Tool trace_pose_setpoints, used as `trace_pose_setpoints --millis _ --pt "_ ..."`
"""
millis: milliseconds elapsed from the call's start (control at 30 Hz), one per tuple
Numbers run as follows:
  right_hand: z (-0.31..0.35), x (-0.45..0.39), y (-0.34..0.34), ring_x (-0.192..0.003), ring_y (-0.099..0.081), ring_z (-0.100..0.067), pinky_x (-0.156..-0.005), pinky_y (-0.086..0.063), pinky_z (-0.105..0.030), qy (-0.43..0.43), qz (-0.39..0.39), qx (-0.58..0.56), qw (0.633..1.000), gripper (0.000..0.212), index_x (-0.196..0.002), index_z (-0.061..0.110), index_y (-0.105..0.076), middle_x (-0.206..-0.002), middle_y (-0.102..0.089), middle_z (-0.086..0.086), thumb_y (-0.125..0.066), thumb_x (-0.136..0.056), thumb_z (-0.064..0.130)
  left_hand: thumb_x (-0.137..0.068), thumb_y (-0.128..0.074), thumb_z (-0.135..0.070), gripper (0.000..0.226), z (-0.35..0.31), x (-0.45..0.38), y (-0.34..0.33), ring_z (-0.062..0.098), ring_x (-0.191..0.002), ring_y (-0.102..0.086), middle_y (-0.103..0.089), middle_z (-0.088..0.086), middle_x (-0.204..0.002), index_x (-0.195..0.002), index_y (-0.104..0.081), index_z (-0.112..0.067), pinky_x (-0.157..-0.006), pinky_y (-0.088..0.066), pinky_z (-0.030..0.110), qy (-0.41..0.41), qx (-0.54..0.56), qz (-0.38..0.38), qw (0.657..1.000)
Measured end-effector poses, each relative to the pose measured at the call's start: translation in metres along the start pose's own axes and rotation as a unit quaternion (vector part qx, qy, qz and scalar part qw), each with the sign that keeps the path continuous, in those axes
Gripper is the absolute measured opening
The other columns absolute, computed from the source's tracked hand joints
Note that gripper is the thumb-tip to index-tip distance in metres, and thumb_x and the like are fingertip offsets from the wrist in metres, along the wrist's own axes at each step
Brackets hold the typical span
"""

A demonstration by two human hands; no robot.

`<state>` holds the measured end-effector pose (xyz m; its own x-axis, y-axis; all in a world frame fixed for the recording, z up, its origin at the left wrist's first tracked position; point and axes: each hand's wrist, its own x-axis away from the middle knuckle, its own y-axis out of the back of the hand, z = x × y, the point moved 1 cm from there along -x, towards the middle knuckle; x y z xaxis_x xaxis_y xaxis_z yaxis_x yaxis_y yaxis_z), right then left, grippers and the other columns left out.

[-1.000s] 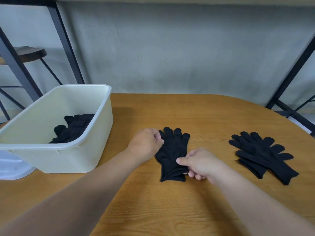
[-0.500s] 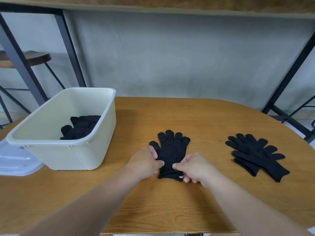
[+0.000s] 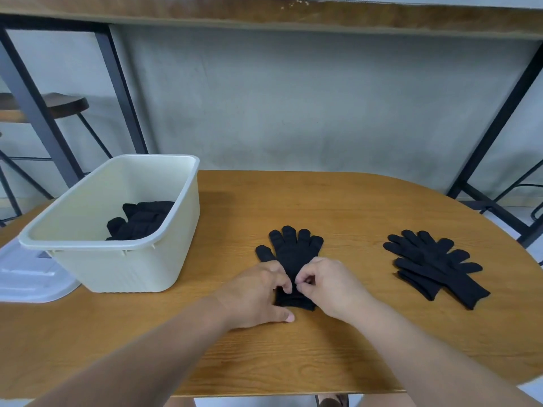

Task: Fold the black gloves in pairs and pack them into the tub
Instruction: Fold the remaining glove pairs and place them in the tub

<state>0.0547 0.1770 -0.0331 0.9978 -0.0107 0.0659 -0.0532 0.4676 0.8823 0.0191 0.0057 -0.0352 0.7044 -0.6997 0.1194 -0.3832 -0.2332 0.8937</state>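
A stacked pair of black gloves point(image 3: 293, 251) lies flat in the middle of the wooden table, fingers pointing away from me. My left hand point(image 3: 258, 295) and my right hand point(image 3: 329, 286) both pinch the cuff end of this pair, their fingertips almost meeting over it. A second heap of black gloves point(image 3: 435, 265) lies loose to the right. The cream plastic tub point(image 3: 123, 265) stands at the left with folded black gloves point(image 3: 141, 220) inside it.
A translucent white lid point(image 3: 26, 277) lies left of the tub. The table's rounded edge point(image 3: 523, 254) curves in at the right. Black metal frame legs point(image 3: 493, 124) and a stool point(image 3: 58, 104) stand behind the table by the grey wall.
My left hand has come down from the glove fingers to the cuff. Both hands have closed in together on the cuff end. The camera has tilted up a little.
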Motion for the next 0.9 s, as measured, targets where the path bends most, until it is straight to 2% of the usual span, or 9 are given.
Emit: trace_pose_setpoints --millis 167,267,367,500,633,700,800,833,900 --pt "-0.002 0.005 0.007 -0.083 -0.059 -0.008 -0.080 -0.054 -0.034 0.010 0.026 -0.036 0.999 0.015 -0.088 0.030 -0.075 -0.100 -0.060 0.017 -0.065 -0.087 0.041 -0.093 -0.056 -0.033 0.026 -0.001 0.001 -0.001 0.005 -0.092 -0.046 -0.052 -0.012 -0.113 -0.116 -0.063 -0.026 -0.082 -0.046 0.025 -0.057 -0.071 -0.047 0.995" --pt "-0.003 0.012 0.009 -0.085 -0.054 -0.005 -0.077 -0.049 -0.026 0.036 0.059 -0.003 0.998 0.030 -0.103 0.032 -0.071 -0.105 -0.055 0.020 -0.069 -0.080 0.051 -0.091 -0.052 -0.030 0.023 -0.003 0.000 0.000 0.008 -0.089 -0.054 -0.058 -0.011 -0.103 -0.109 -0.066 -0.025 -0.078 -0.050 0.029 -0.055 -0.065 -0.076 0.993" --pt "-0.002 0.019 0.005 -0.092 -0.052 -0.008 -0.078 -0.047 -0.026 0.084 0.042 0.081 0.992 0.037 -0.120 0.030 -0.064 -0.110 -0.049 0.017 -0.065 -0.086 0.046 -0.091 -0.052 -0.028 0.020 -0.005 -0.001 0.000 0.009 -0.080 -0.057 -0.061 -0.010 -0.093 -0.105 -0.066 -0.026 -0.072 -0.052 0.030 -0.030 -0.037 -0.101 0.994" --pt "-0.002 0.024 -0.002 -0.096 -0.055 -0.012 -0.076 -0.044 -0.023 0.133 -0.030 0.126 0.983 0.029 -0.123 0.030 -0.060 -0.109 -0.055 0.012 -0.051 -0.096 0.034 -0.089 -0.056 -0.026 0.013 -0.004 0.001 -0.004 0.008 -0.069 -0.057 -0.059 -0.011 -0.081 -0.099 -0.065 -0.027 -0.064 -0.051 0.027 -0.007 0.022 -0.123 0.992" --pt "-0.006 0.023 -0.001 -0.095 -0.054 -0.009 -0.079 -0.047 -0.026 0.125 -0.027 0.089 0.988 0.024 -0.117 0.032 -0.064 -0.106 -0.057 0.015 -0.050 -0.097 0.032 -0.085 -0.065 -0.040 0.021 -0.001 0.009 -0.009 0.004 -0.086 -0.051 -0.054 -0.014 -0.096 -0.103 -0.062 -0.030 -0.077 -0.048 0.024 -0.026 0.013 -0.089 0.996" --pt "-0.008 0.024 -0.002 -0.098 -0.052 -0.007 -0.084 -0.048 -0.028 0.124 -0.002 0.077 0.989 0.024 -0.116 0.032 -0.066 -0.108 -0.056 0.016 -0.051 -0.097 0.033 -0.089 -0.063 -0.034 0.017 -0.001 0.013 -0.011 0.005 -0.088 -0.050 -0.055 -0.014 -0.097 -0.104 -0.062 -0.029 -0.078 -0.047 0.024 -0.031 -0.002 -0.098 0.995" --pt "-0.008 0.024 -0.001 -0.089 -0.052 -0.005 -0.081 -0.047 -0.025 0.100 0.021 0.031 0.994 0.024 -0.118 0.028 -0.066 -0.103 -0.057 0.018 -0.053 -0.098 0.032 -0.094 -0.057 -0.029 0.011 -0.001 0.016 -0.012 0.003 -0.066 -0.049 -0.054 -0.014 -0.077 -0.103 -0.064 -0.029 -0.060 -0.042 0.017 -0.008 0.031 -0.136 0.990" --pt "-0.008 0.023 0.000 -0.082 -0.053 -0.006 -0.077 -0.047 -0.023 0.081 0.025 0.000 0.996 0.022 -0.116 0.028 -0.066 -0.096 -0.058 0.018 -0.054 -0.098 0.032 -0.095 -0.056 -0.030 0.010 -0.001 0.016 -0.012 0.003 -0.058 -0.047 -0.053 -0.013 -0.069 -0.102 -0.063 -0.029 -0.054 -0.038 0.015 0.005 0.057 -0.140 0.988" --pt "-0.008 0.021 0.003 -0.069 -0.053 -0.006 -0.068 -0.045 -0.024 0.039 0.029 -0.071 0.996 0.014 -0.106 0.030 -0.067 -0.080 -0.058 0.014 -0.056 -0.098 0.033 -0.096 -0.055 -0.032 0.009 0.000 0.016 -0.012 0.004 -0.054 -0.046 -0.052 -0.010 -0.064 -0.102 -0.061 -0.030 -0.051 -0.037 0.016 0.028 0.110 -0.141 0.983"
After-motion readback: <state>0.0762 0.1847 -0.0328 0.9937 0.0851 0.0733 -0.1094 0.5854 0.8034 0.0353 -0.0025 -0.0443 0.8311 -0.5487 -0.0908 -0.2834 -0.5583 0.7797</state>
